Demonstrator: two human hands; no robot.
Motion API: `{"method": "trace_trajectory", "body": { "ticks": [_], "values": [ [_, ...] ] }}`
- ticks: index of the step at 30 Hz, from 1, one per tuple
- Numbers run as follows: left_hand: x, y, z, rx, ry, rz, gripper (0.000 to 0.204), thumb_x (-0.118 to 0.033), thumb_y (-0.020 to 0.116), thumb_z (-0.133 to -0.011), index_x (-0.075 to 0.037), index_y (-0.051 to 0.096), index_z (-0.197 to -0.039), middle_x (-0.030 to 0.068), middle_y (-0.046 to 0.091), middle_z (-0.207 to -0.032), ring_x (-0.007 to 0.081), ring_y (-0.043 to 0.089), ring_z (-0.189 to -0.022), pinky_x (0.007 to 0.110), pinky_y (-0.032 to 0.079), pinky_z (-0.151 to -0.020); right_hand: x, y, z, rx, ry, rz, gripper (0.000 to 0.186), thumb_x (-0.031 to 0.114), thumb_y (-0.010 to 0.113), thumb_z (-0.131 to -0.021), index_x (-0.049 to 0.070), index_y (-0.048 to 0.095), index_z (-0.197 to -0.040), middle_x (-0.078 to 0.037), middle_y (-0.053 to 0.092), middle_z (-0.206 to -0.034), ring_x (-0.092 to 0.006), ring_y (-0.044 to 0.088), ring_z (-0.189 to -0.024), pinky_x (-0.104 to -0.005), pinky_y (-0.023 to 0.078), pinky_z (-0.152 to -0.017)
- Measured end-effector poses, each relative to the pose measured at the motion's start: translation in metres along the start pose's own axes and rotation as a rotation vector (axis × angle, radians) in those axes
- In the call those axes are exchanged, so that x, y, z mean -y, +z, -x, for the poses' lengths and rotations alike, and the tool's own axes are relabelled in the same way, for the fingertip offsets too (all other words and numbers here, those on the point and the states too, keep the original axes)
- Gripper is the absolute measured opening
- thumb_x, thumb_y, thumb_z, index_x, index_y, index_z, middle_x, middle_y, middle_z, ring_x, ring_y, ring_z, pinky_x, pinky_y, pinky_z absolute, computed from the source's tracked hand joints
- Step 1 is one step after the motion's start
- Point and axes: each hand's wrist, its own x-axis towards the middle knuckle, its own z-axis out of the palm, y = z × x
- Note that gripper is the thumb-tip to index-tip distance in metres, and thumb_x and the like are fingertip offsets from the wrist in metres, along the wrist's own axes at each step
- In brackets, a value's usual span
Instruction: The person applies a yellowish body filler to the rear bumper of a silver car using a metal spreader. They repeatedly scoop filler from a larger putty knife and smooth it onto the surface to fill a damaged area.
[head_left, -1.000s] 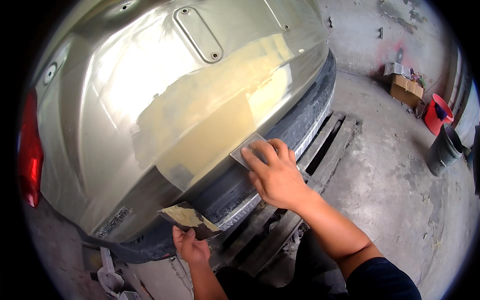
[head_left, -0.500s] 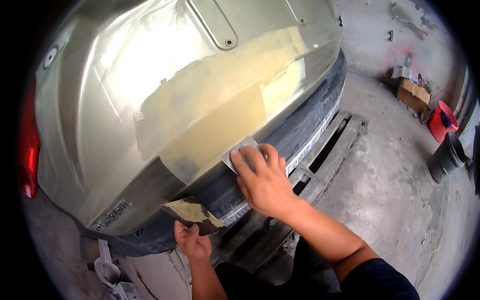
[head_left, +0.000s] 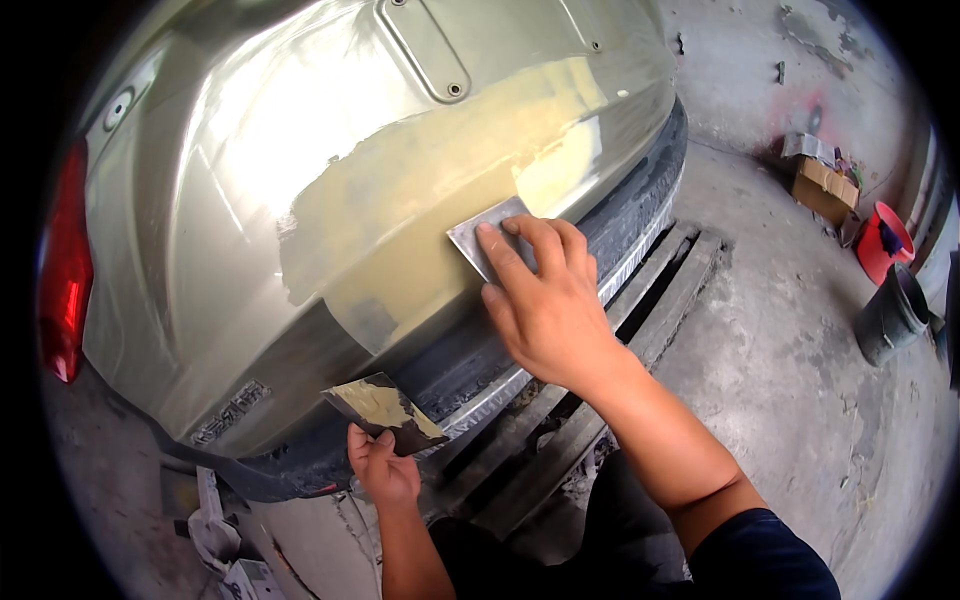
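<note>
My right hand [head_left: 545,305] presses a thin grey spreader [head_left: 472,238] flat on the pale yellow filler patch [head_left: 420,280], which covers part of a champagne-silver car rear panel [head_left: 230,290]. My fingertips lie on the spreader's face. Lower left, my left hand [head_left: 385,460] grips a dark rectangular spreader [head_left: 365,392] by its lower edge, thumb on top, with a lump of yellow filler smeared across it. This spreader is held just in front of the dark bumper [head_left: 640,205], apart from the other one.
A red tail light [head_left: 63,260] is at far left. Under the bumper lies a slatted pallet [head_left: 670,310] on the concrete floor. At right stand a red bucket [head_left: 875,245], a dark bucket [head_left: 880,325] and a cardboard box [head_left: 820,195] by the stained wall. Assorted debris [head_left: 215,530] lies lower left.
My right hand and its spreader have moved from the patch's lower edge up onto its middle. My left hand and its loaded spreader have risen slightly. The view has shifted a little.
</note>
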Motion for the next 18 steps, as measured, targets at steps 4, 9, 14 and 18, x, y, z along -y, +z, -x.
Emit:
{"method": "trace_trajectory", "body": {
  "ticks": [4,9,14,18],
  "values": [
    [0.001,0.000,0.000,0.012,-0.002,0.004,0.040,0.001,0.055,-0.090,0.004,0.054,-0.130,0.0139,0.065,-0.127,0.0229,0.063,-0.118,0.039,0.048,-0.107,0.027,0.026,0.017,0.086,-0.016,-0.015,0.055,0.017,0.070,-0.087,0.006,0.059,-0.140,-0.014,0.052,-0.135,-0.0432,0.047,-0.121,-0.0524,0.043,-0.089],
    [0.000,0.005,0.001,-0.008,-0.001,-0.016,0.040,0.001,0.055,-0.090,0.004,0.055,-0.130,0.0140,0.065,-0.128,0.0225,0.063,-0.118,0.039,0.047,-0.106,0.032,0.045,0.051,0.174,0.004,0.015,0.060,0.014,0.073,-0.084,0.008,0.057,-0.141,-0.013,0.051,-0.136,-0.0429,0.046,-0.120,-0.0520,0.042,-0.093],
    [0.000,0.009,0.000,-0.036,-0.020,-0.004,0.038,0.003,0.054,-0.089,0.004,0.055,-0.128,0.0137,0.065,-0.126,0.0219,0.062,-0.117,0.039,0.046,-0.107,0.028,0.037,0.053,0.212,-0.012,0.026,0.058,0.017,0.070,-0.085,0.008,0.058,-0.141,-0.013,0.052,-0.135,-0.0433,0.046,-0.121,-0.0508,0.042,-0.089],
    [-0.011,0.014,0.001,-0.064,-0.024,0.005,0.038,0.006,0.052,-0.091,0.003,0.055,-0.129,0.0128,0.064,-0.127,0.0217,0.061,-0.119,0.039,0.046,-0.109,0.029,0.010,0.062,0.191,0.034,-0.048,0.057,0.016,0.071,-0.086,0.009,0.059,-0.141,-0.014,0.052,-0.136,-0.0429,0.046,-0.123,-0.0530,0.043,-0.095]
  ]
}}
